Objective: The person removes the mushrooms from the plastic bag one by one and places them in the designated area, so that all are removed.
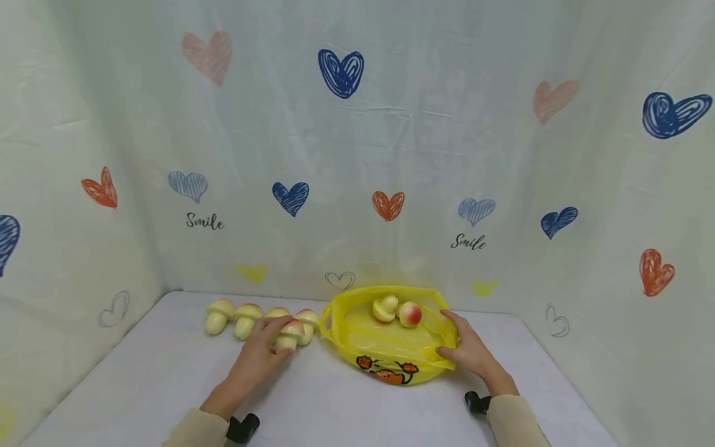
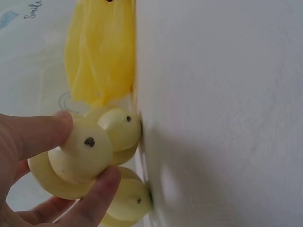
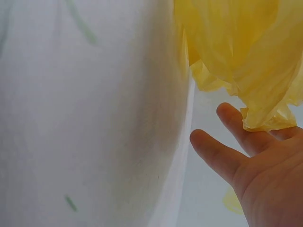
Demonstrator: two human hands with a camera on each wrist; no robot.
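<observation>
My left hand (image 1: 260,349) holds a toy mushroom (image 2: 80,153) with a thick cream stem and a pink-tinged cap, the thumb on one side and fingers on the other. Several similar mushrooms (image 1: 246,320) stand in a row just behind and left of that hand. To their right sits a yellow plastic bag (image 1: 385,344), its mouth spread wide and facing up. Two mushrooms (image 1: 410,315) lie inside it. My right hand (image 1: 472,351) is at the bag's right edge with fingers spread; in the right wrist view the yellow plastic drapes against its extended fingers (image 3: 222,158).
A white-covered table (image 1: 346,410) carries everything. Behind it and at both sides hangs a pale curtain (image 1: 357,149) printed with hearts. Black wrist bands (image 1: 243,428) show on both forearms. The bag's left handle loop (image 1: 326,320) reaches close to the rightmost mushroom.
</observation>
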